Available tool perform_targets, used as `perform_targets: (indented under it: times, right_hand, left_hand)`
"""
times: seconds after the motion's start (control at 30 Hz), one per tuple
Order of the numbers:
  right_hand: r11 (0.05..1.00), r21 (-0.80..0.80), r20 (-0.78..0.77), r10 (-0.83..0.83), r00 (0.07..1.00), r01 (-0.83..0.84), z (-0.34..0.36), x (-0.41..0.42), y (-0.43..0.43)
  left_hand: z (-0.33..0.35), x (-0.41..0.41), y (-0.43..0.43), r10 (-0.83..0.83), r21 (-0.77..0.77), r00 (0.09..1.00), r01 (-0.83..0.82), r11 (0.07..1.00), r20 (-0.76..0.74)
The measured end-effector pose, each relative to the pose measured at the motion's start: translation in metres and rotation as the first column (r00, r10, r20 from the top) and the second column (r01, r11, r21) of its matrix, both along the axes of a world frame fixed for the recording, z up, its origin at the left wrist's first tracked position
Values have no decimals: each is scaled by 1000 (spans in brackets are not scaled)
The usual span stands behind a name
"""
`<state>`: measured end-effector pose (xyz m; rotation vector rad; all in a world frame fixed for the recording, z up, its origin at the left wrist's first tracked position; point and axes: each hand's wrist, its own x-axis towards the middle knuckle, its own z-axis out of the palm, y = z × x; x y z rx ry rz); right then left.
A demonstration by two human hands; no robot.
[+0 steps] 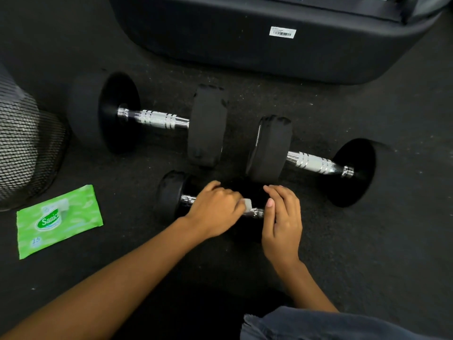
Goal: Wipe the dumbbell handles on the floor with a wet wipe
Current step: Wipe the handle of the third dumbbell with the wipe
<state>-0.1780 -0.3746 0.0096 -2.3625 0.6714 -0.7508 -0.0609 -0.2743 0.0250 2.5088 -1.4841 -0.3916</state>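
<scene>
The small dumbbell (171,195) lies on the dark floor (392,241) just below centre, toward 6 o'clock, with black round heads and a chrome handle (187,200). The left hand (215,212) is clenched around that handle with a white wet wipe (247,204) under its fingers. Only a corner of the wipe and the two ends of the bar show. The right hand (282,222) curves over the head at the 3 o'clock end, grasping it; that head is nearly lost in shadow. Two larger dumbbells with ringed, knurled chrome bars lie beyond, the left dumbbell (208,123) at 10 o'clock and the right dumbbell (272,148) at 3. A green wipe pack (58,222) lies at 8 o'clock, its brand name partly covered by the flap. A mesh bin (27,148) is cut off at 9.
</scene>
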Motion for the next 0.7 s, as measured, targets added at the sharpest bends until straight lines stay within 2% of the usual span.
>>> perform_targets:
  times: [0.1,0.17,0.27,0.33,0.53,0.7]
  right_hand:
    - [1000,-1,12,-3,1000,3,-1,1,0]
    - [1000,1,8,-6,1000,6,-1,1,0]
    - [1000,8,10,-3,1000,3,-2,0,-1]
    - [1000,6,9,1,1000,-1,-1,0,0]
    - [1000,-6,7,-3,1000,3,-2,0,0]
    - [1000,2,15,-3,1000,3,-2,0,-1]
  left_hand:
    - [3,1,-11,-35,130,998,28,991,57]
    - [3,-7,-17,-60,132,995,49,990,78]
    - [1,-19,-15,-70,37,997,71,997,-27]
    - [-2,-16,-11,-83,17,996,84,996,-17]
    - [4,-3,-17,-36,170,999,33,985,14]
    - [-1,-19,-14,-59,32,998,60,998,-34]
